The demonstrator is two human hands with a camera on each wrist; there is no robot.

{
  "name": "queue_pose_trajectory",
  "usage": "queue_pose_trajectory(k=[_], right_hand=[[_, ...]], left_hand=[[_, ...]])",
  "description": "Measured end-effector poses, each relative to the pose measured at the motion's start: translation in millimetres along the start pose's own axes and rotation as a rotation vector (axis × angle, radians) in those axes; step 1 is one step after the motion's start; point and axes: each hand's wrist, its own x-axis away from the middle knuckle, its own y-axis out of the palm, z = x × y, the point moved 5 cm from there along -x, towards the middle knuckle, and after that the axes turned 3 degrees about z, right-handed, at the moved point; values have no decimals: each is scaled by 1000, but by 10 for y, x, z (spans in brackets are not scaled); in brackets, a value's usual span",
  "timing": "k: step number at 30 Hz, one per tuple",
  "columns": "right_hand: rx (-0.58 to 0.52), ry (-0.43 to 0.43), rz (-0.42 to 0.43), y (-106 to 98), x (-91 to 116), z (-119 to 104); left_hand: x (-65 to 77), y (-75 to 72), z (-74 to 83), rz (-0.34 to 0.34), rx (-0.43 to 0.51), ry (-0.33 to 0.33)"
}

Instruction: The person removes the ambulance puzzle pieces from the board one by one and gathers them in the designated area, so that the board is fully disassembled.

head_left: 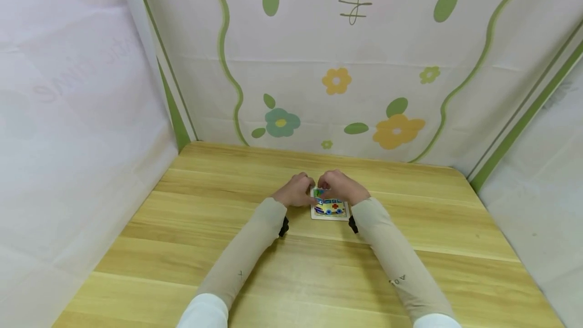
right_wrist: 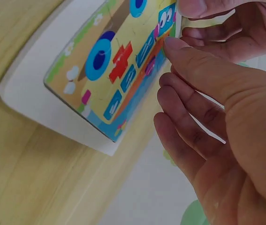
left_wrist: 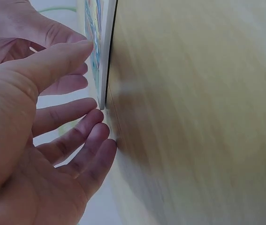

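A small jigsaw puzzle point(head_left: 331, 208) lies flat on the wooden table, showing a yellow ambulance with a red cross and blue wheels inside a white frame. My left hand point(head_left: 296, 190) is at its far left corner; in the left wrist view the thumb reaches over the picture and the bent fingertips are at the frame's edge. From the far side, my right hand point(head_left: 342, 187) bends over the puzzle. Its thumb point(right_wrist: 193, 58) touches or nearly touches the picture in the right wrist view, with the other fingers loosely bent beyond the edge. No loose piece shows in either hand.
The wooden table point(head_left: 182, 247) extends around the puzzle on all sides. White cloth with flowers point(head_left: 296, 39) hangs behind its far edge, and more white cloth point(head_left: 82, 115) stands along the left and right sides.
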Motion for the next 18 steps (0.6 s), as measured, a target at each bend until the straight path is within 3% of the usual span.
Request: queue_pose_trajectory(k=[18], right_hand=[[-43,70,-48,5,-69,11]], left_hand=[[-41,-5,19,26,11,-1]])
